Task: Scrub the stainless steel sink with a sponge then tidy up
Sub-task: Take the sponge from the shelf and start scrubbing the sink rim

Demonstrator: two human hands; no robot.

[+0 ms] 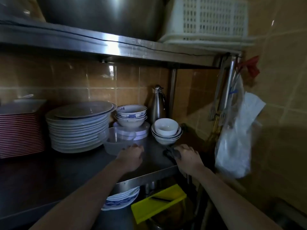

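Your two hands rest on the steel shelf [154, 161], a smooth, dull-grey metal plate with a folded front lip. Your left hand [132, 157] lies palm down, fingers spread and slack, its fingertips touching the clear plastic tub [116, 143]; it clamps nothing. Your right hand [187, 157] presses down at the shelf's front right corner, fingers curled over a dark, crumpled cloth or sponge [172, 153]; which of the two it is cannot be told in the dim light.

Between the hands the shelf shows a bare strip that runs back to the white lidded tub [142, 131]. Just behind the right hand stands a nest of white bowls [166, 131], round and glossy. Toward the shelf's back, blue-patterned bowls [131, 113] sit on the lidded tub, and a tall brushed-metal flask [157, 105] stands against the tan glazed tiles [83, 80]. On the shelf's left, a high stack of white plates [78, 128] crowds the clear tub, with red-edged trays [20, 135] beyond.

Past the shelf's right post hang clear plastic bags [235, 140], soft and wrinkled. Below the shelf's lip lie more plates [121, 198] and a flat yellow board [159, 201]. Above, a second steel shelf [116, 45] carries a white slotted basket [207, 19].
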